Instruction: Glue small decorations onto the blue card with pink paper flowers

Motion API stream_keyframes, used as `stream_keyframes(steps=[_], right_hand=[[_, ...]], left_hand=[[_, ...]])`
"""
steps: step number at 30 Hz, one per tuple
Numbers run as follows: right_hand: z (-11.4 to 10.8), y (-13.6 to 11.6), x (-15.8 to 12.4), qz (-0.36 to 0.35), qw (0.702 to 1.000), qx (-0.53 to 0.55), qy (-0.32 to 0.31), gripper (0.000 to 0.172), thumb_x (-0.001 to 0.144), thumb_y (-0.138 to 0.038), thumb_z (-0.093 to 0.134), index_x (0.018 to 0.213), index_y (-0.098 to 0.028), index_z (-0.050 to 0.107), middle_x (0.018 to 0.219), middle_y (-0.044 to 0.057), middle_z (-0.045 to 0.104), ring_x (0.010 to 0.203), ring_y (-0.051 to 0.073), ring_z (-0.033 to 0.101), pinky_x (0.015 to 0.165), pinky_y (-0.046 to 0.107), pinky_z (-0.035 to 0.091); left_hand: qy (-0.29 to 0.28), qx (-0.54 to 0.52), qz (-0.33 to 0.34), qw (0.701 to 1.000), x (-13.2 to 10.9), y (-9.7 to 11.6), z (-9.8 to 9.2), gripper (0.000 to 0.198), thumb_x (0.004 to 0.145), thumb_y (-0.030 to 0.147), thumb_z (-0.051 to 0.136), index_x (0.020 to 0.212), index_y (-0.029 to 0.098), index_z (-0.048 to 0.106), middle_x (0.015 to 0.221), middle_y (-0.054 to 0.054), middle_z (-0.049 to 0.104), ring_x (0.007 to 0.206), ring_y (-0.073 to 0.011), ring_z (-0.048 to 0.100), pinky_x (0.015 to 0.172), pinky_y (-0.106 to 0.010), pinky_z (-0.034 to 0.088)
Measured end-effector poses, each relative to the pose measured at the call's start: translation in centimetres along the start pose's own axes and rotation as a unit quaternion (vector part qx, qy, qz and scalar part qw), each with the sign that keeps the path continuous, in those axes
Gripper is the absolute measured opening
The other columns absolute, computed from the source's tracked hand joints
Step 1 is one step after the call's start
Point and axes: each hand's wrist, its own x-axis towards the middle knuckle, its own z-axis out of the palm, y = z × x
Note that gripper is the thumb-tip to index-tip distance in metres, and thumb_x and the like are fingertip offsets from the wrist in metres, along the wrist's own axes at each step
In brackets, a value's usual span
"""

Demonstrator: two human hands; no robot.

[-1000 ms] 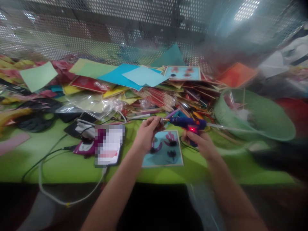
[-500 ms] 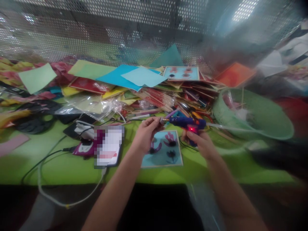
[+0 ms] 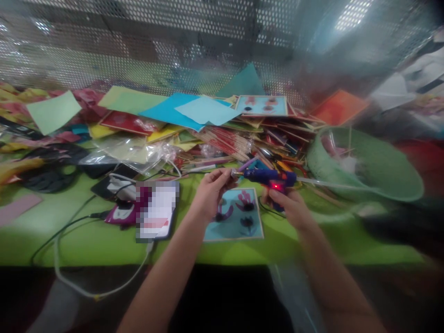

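My right hand (image 3: 286, 202) is wrapped round the grip of a blue hot glue gun (image 3: 268, 176), whose red light is lit. A long clear glue stick (image 3: 326, 183) juts from its back end. The nozzle points left at the fingertips of my left hand (image 3: 215, 187), which pinch a small dark piece too small to name. Below both hands lies a light blue card (image 3: 239, 231) with purple and black cut-out shapes on it, partly hidden by my left hand.
A phone (image 3: 159, 208) and a purple power strip (image 3: 121, 213) with cables lie to the left. At the right stands a green basin (image 3: 378, 162). Coloured paper sheets (image 3: 176, 111), wooden sticks (image 3: 225, 143) and plastic bags (image 3: 138, 155) are heaped along the back by a perforated metal panel (image 3: 173, 46).
Almost nothing differs. Both hands and the glue gun hold nearly the same position, with the nozzle still at the left fingertips.
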Motion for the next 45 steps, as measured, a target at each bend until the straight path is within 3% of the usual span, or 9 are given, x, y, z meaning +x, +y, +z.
stream_keyframes(steps=[17, 34, 40, 45], right_hand=[[0.0, -0.2, 0.0, 0.004, 1.000, -0.010, 0.005, 0.045, 0.074, -0.062, 0.078, 0.072, -0.017, 0.074, 0.068, 0.006, 0.070, 0.058, 0.014, 0.055, 0.054, 0.027, 0.044], [-0.1, -0.3, -0.1, 0.005, 0.999, 0.033, -0.011, 0.043, 0.073, -0.060, 0.080, 0.076, -0.017, 0.073, 0.069, 0.005, 0.070, 0.060, 0.014, 0.058, 0.054, 0.025, 0.045], [-0.5, -0.9, -0.2, -0.037, 0.993, 0.108, -0.003, 0.041, 0.077, -0.060, 0.076, 0.078, -0.019, 0.070, 0.069, 0.004, 0.068, 0.058, 0.014, 0.055, 0.052, 0.027, 0.042], [-0.7, -1.5, -0.3, -0.068, 0.991, 0.112, 0.037, 0.043, 0.077, -0.063, 0.074, 0.081, -0.020, 0.068, 0.068, 0.003, 0.065, 0.057, 0.014, 0.055, 0.051, 0.028, 0.044]], left_hand=[[-0.016, -0.009, -0.004, 1.000, 0.2, -0.1, -0.4, 0.026, 0.075, 0.033, 0.086, 0.092, 0.015, 0.077, 0.083, -0.002, 0.073, 0.070, -0.0096, 0.066, 0.077, -0.024, 0.056], [-0.005, -0.010, 0.001, 1.000, 0.1, 0.4, -0.1, 0.028, 0.068, 0.029, 0.090, 0.089, 0.016, 0.078, 0.085, -0.003, 0.075, 0.069, -0.0100, 0.067, 0.074, -0.023, 0.057], [0.025, 0.098, 0.049, 0.994, 0.4, 0.2, -0.1, 0.030, 0.067, 0.036, 0.089, 0.086, 0.016, 0.078, 0.078, -0.003, 0.074, 0.066, -0.0104, 0.064, 0.068, -0.022, 0.053], [0.031, 0.274, 0.108, 0.955, 0.6, -0.5, -0.4, 0.021, 0.073, 0.034, 0.082, 0.084, 0.017, 0.076, 0.066, 0.000, 0.068, 0.060, -0.0117, 0.058, 0.060, -0.023, 0.045]])
